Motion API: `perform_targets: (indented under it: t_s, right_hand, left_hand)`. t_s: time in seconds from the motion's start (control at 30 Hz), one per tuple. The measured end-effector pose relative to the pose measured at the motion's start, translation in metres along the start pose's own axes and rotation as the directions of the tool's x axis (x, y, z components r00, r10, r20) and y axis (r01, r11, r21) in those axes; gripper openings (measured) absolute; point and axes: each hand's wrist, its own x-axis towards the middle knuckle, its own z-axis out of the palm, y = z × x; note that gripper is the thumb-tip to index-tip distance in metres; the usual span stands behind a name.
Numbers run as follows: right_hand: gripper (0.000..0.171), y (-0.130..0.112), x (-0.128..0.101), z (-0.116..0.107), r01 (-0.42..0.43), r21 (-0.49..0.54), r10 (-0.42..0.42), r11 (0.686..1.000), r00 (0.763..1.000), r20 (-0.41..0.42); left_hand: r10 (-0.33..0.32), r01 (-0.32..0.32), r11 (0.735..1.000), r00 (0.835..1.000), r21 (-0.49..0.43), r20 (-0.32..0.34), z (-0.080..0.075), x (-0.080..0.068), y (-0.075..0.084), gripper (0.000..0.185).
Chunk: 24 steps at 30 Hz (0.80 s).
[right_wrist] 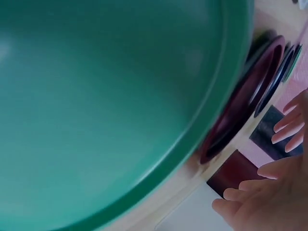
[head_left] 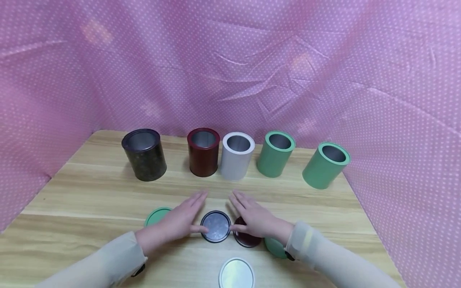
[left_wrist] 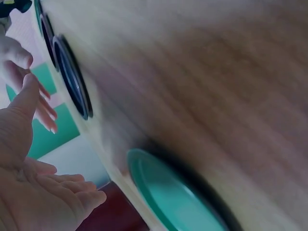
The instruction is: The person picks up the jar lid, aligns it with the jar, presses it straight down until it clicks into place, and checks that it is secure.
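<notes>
Both hands hover low over a row of round lids, fingers extended and nothing held. My left hand [head_left: 177, 222] is between a green lid [head_left: 155, 217] and a black lid [head_left: 216, 227], its thumb tip over the black lid's left edge. My right hand [head_left: 256, 219] partly covers a dark red lid [head_left: 249, 241], and its thumb tip reaches the black lid's right edge. Under the right wrist lies another green lid [head_left: 275, 248], large in the right wrist view. Nearer the front is a white lid [head_left: 237, 275]. Whether the thumbs touch the black lid, I cannot tell.
Along the back of the wooden table [head_left: 90, 192] stand several topless cans: black [head_left: 148, 166], dark red [head_left: 203, 161], white [head_left: 235, 165], green [head_left: 274, 161] and another green [head_left: 320, 173] at the far right. A pink dotted cloth [head_left: 230, 60] hangs behind and at both sides.
</notes>
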Motion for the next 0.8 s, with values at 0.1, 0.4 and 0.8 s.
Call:
perform_targets:
  t_s: [0.1, 0.4, 0.8]
  right_hand:
    - [0.089, -0.001, 0.002, 0.003, -0.009, 0.011, 0.008, 1.0, 0.999, 0.03]
    - [0.087, 0.003, 0.001, 0.009, 0.02, 0.061, -0.024, 0.998, 0.998, 0.059]
    - [0.088, 0.004, -0.006, 0.01, 0.004, 0.076, -0.013, 0.997, 0.993, 0.117]
  left_hand:
    - [0.001, -0.001, 1.0, 1.0, -0.013, 0.018, 0.003, -0.003, 0.002, 0.102]
    - [-0.042, 0.042, 0.999, 0.996, 0.0, 0.077, 0.013, -0.005, 0.006, 0.102]
    - [-0.076, 0.078, 0.997, 0.988, -0.005, 0.136, 0.016, -0.007, 0.017, 0.102]
